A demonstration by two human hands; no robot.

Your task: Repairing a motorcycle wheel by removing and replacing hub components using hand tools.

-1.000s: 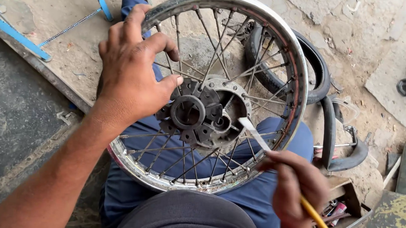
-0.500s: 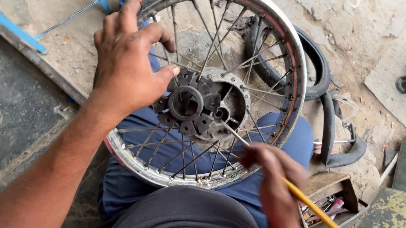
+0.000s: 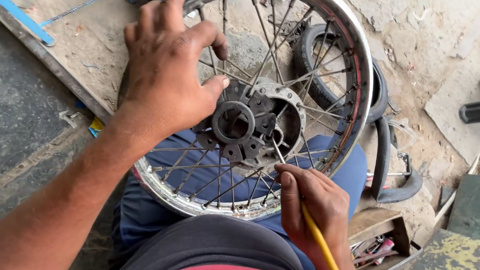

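Spoked wheel (image 3: 338,53) rests on lap, tilted. Left hand (image 3: 164,75) grip clamped on spokes beside hub (image 3: 240,127). Right hand (image 3: 312,200) grip pinches yellow-handled tool (image 3: 319,241); since 1 second ago tip has moved between spokes toward hub, hand lower. Tyre (image 3: 379,95) beyond wheel.

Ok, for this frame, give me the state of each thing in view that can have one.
Spoked wheel: bare rim, no tyre, resting tilted on the person's lap.
Hub: centre hole open, no axle.
Left hand: gripping the spokes.
Right hand: closed around the yellow-handled tool, tip poked between spokes toward the hub.
Tyre: off the wheel, lying on the ground.
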